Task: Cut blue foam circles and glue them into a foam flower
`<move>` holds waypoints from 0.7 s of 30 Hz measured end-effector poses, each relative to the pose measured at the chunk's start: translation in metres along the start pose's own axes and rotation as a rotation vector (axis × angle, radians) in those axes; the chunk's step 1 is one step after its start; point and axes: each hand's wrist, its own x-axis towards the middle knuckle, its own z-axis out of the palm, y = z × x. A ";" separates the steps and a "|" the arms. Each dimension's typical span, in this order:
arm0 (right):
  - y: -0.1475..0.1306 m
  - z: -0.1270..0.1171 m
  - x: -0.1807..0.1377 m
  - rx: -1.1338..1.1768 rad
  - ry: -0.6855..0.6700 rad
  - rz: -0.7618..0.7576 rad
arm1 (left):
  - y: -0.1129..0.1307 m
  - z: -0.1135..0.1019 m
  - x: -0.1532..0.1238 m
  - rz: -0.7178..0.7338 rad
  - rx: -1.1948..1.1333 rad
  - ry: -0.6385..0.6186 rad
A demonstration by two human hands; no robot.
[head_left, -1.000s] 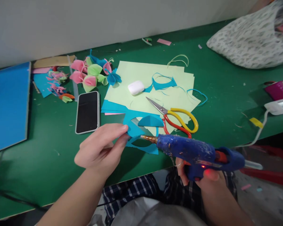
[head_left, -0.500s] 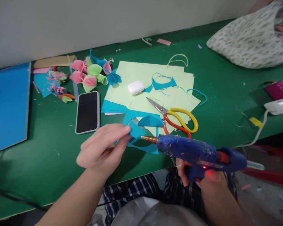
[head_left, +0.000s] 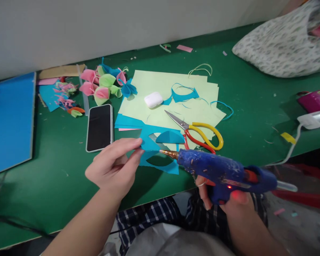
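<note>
Head view: I'm pinching a blue paper piece (head_left: 150, 143) with the left hand (head_left: 114, 165), thumb and forefinger closed on its left end, raised above the near side of the counter (head_left: 74, 192). Right hand (head_left: 229, 201) is wrapping around the grip of the glue gun (head_left: 210, 165), fingers at the trigger; its red light (head_left: 229, 187) is glowing. Nozzle (head_left: 171, 154) is pointing left, tip at the paper's right corner. I'm reading this as the gluing step; from this angle I'm not making out contact or a bead. Next move, by my judgement, is calling for a steady pinch, a light squeeze, fingertips clear of the hot tip. Cut blue sheet (head_left: 172, 168) is lying underneath, scissors (head_left: 188, 127) sitting just beyond the nozzle.
</note>
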 end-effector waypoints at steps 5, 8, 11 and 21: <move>-0.005 0.002 0.003 -0.054 0.073 0.053 | 0.003 -0.001 -0.001 -0.076 0.035 0.020; -0.008 0.003 0.003 -0.078 0.090 0.047 | 0.004 -0.003 -0.002 -0.128 0.046 0.012; -0.007 0.003 0.001 -0.081 0.075 0.046 | 0.005 -0.003 -0.002 -0.158 0.046 0.024; -0.005 -0.012 0.000 -0.234 -0.029 -0.059 | 0.001 0.006 0.006 -0.367 -0.113 0.231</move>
